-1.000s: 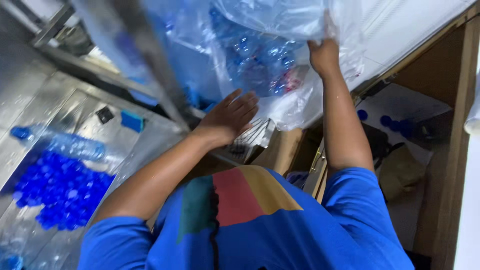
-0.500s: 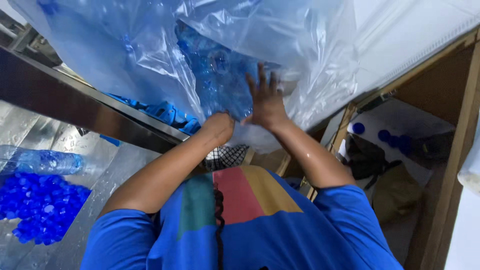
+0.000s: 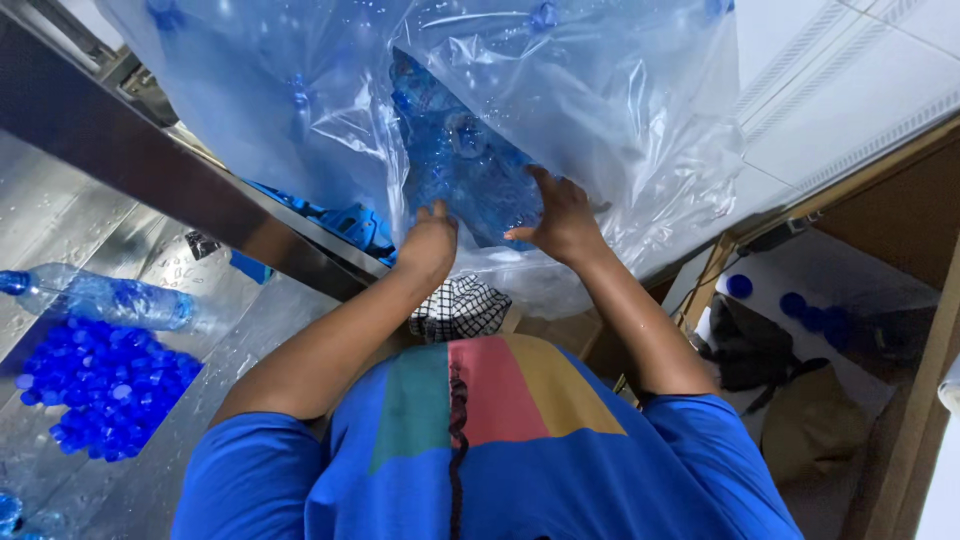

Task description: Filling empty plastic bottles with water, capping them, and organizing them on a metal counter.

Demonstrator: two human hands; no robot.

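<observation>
Clear plastic bag (image 3: pixel 560 130), bulging with blue-tinted bottles, held up before my chest above the steel counter (image 3: pixel 120 150). Judged bulky yet light; the film is soft, wet-looking and likely slippery, so it is best gripped where it bunches. My left hand (image 3: pixel 428 245) is curled, seemingly pinching film, though its fingertips are hidden; my right hand (image 3: pixel 562 218) lies spread flat against the bag, gripping nothing. To the left: one lying bottle (image 3: pixel 100 297), label unreadable, beside a heap of blue caps (image 3: pixel 100 385). To the right: a brown cardboard sheet (image 3: pixel 900 220).
</observation>
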